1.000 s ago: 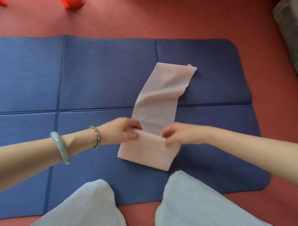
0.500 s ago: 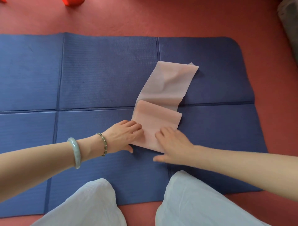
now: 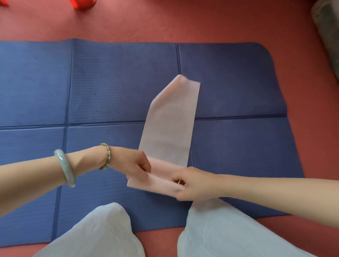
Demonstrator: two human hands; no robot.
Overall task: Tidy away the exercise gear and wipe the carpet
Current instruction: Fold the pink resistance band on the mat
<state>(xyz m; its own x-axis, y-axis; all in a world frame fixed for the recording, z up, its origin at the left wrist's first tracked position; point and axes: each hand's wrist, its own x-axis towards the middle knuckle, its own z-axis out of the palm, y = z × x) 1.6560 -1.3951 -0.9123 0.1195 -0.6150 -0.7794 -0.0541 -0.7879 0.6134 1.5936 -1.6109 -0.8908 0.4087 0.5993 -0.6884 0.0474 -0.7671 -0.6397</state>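
A red carpet (image 3: 229, 23) is seen covering the floor on every side of the grip. Far beyond the grip and to its left, a bright red object (image 3: 84, 4) and a smaller red corner (image 3: 2, 2) are cut off by the upper edge; what they are cannot be told. Far to the upper right of the grip, a soft-looking grey bulk (image 3: 328, 33) is laid on the floor, mostly out of view. The floor is lit softly, paler at the far left, darker at the far right.

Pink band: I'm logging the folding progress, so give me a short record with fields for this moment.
item: pink band, near end folded over, the rest laid out away from the person
surface: blue mat on red carpet
left hand: pinches the fold's left edge
right hand: grips the fold's right edge
stage: folding unfinished
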